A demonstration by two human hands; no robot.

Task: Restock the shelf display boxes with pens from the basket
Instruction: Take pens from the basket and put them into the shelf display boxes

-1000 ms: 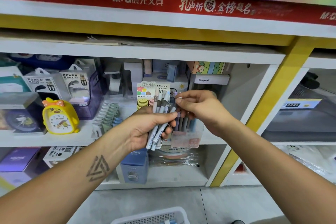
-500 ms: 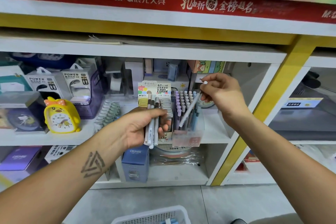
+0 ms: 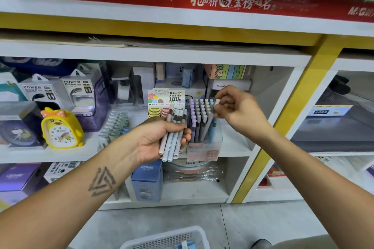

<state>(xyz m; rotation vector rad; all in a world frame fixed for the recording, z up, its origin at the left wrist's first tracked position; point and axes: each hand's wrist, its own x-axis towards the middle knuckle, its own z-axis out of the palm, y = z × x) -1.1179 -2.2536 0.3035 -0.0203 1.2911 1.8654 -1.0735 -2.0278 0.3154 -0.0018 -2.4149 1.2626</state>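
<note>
My left hand (image 3: 162,139) grips a bunch of several pale pens (image 3: 172,143) upright in front of the shelf. A clear display box (image 3: 204,151) on the middle shelf holds rows of pastel pens with their caps up. My right hand (image 3: 236,111) pinches the top of one grey pen (image 3: 209,121); the pen leans with its lower end down among the pens at the box's right side. A white basket (image 3: 168,238) sits on the floor at the bottom edge, something blue inside it.
A lead-refill display card (image 3: 167,101) stands just left of the pen box. A yellow duck clock (image 3: 60,127) and power bank packs (image 3: 79,91) fill the shelf's left part. A blue CRUHRE box (image 3: 146,180) stands below. A yellow post (image 3: 291,119) bounds the bay on the right.
My right hand took one pen from the bunch in my left hand, lifted it to the right, and now has it lowered into the display box. The left hand shifted slightly.
</note>
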